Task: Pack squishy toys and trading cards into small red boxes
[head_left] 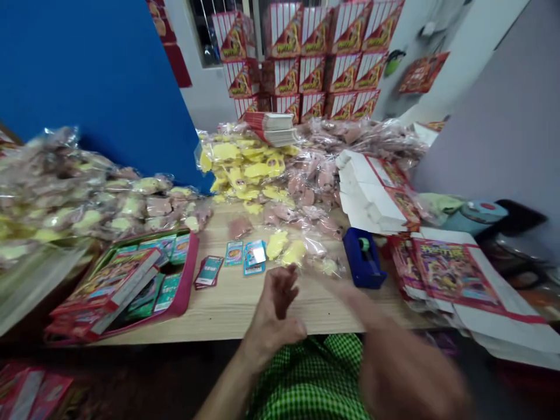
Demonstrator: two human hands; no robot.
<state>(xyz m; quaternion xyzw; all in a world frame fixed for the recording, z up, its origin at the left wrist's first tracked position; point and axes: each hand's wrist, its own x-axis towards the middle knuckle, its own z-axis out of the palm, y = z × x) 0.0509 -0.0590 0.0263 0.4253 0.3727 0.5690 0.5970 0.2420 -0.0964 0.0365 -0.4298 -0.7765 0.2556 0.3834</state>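
My left hand [276,309] hovers over the near edge of the wooden table, fingers curved and thumb held apart, with nothing visible in it. My right hand [371,321] is smeared by motion at the table's front edge, so its fingers are unclear. Just beyond the left hand lie yellow shapes in clear wrappers [294,252]. Blue cards [254,258] with a small white piece on top sit left of these, beside another card [234,253]. Farther left is a small stack of teal-and-red cards [209,272]. A blue tape dispenser [364,259] stands beyond my right hand.
A pink bin [189,280] at left holds card packs. Flattened printed boxes [459,274] lie at right, near an open white carton [371,192]. Bagged yellow pieces [240,166] and pinkish ones heap up behind. Red-and-white boxes [312,76] are stacked at the back.
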